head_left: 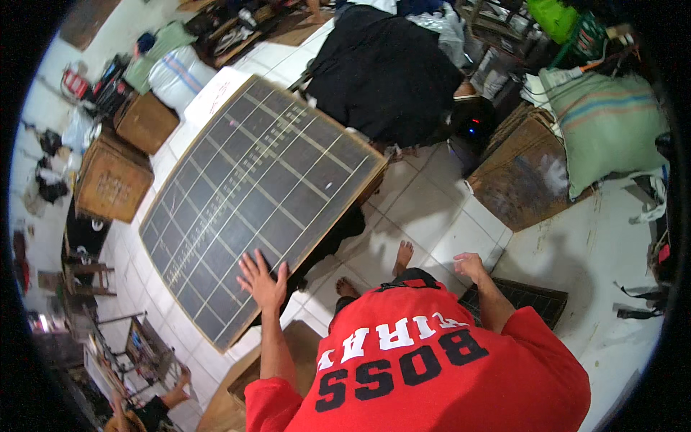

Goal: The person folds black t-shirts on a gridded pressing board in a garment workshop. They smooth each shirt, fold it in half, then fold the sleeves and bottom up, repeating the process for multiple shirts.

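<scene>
From the person's head, the one wide fisheye view is looking steeply downward and ahead, its upright frame keeping the person's left on its left. The red cloth shirt with printed lettering [468,385] is looming closest, along the lower edge; the dark rectangular board with pale grid lines [248,205] is lying farther off, its straight edges bending toward the rim.

black cloth [381,75]: a wide, dark heap near the top
green sack [612,133]: plump, with blue and orange stripes, just beside brown worn panels [522,169]
white sack [180,78]: striped, near a brown box [146,124]
dark device [471,124]: small red and blue lights glowing
floor [425,198]: white tiles
other person [153,414]: at the lower left, partly in view
</scene>
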